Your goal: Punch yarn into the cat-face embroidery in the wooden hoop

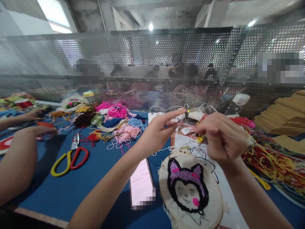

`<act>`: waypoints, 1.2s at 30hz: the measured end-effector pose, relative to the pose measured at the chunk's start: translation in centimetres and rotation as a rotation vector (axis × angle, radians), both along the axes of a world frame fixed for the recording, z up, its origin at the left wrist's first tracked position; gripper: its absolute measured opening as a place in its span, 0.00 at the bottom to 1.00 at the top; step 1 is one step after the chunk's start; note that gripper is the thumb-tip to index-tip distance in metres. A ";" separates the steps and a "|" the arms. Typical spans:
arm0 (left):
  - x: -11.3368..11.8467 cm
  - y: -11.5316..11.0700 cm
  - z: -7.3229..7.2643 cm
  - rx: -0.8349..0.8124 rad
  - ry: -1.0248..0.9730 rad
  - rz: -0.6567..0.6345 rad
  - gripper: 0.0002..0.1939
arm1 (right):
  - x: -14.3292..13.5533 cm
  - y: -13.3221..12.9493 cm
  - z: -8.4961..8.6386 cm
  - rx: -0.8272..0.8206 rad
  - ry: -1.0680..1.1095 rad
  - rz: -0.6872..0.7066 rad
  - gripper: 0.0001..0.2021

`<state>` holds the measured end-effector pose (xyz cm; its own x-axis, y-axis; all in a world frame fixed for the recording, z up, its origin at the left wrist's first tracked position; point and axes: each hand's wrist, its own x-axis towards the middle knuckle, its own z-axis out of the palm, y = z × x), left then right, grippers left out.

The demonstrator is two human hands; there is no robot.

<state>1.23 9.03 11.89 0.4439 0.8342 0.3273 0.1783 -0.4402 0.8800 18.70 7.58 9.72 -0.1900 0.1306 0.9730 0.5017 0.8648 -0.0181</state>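
My left hand (157, 132) is raised above the table, its fingers stretched out to the right and apart, with nothing visible in them. To its right, my right hand (224, 138) is curled with its thumb folded in, and a thin pale thread (238, 138) runs across it toward the right. Below both hands lies a round embroidery hoop (190, 190) with a figure in black, purple and pink yarn; its face is partly plain fabric with drawn lines. A phone (142, 184) with a lit screen lies left of the hoop.
Scissors (71, 159) with yellow and red handles lie on the blue table (43, 197). Yarn piles (116, 111) stretch along the back; more yarn (274, 159) and brown sheets (282, 113) are at right. Another person's arms (21, 152) reach in at left. A perforated metal screen stands behind.
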 end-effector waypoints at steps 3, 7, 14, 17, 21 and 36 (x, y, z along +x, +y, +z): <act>-0.1 0.4 0.0 0.013 0.016 0.004 0.22 | 0.0 0.0 0.0 0.040 0.071 0.005 0.14; -0.2 0.5 0.1 0.016 0.028 0.001 0.21 | -0.1 0.0 0.1 0.060 0.061 0.015 0.13; -0.1 0.0 0.3 -0.002 0.039 -0.010 0.21 | 0.0 -0.1 0.0 0.033 -0.010 0.041 0.13; -0.1 0.1 0.3 -0.007 0.035 -0.011 0.21 | 0.1 0.0 0.1 0.036 -0.026 0.029 0.13; -0.1 0.1 0.4 -0.001 0.041 -0.006 0.21 | 0.2 -0.1 0.2 0.023 -0.043 0.025 0.13; 0.2 -0.5 0.4 -0.013 0.050 -0.035 0.20 | 0.2 0.1 0.1 -0.014 -0.059 0.044 0.12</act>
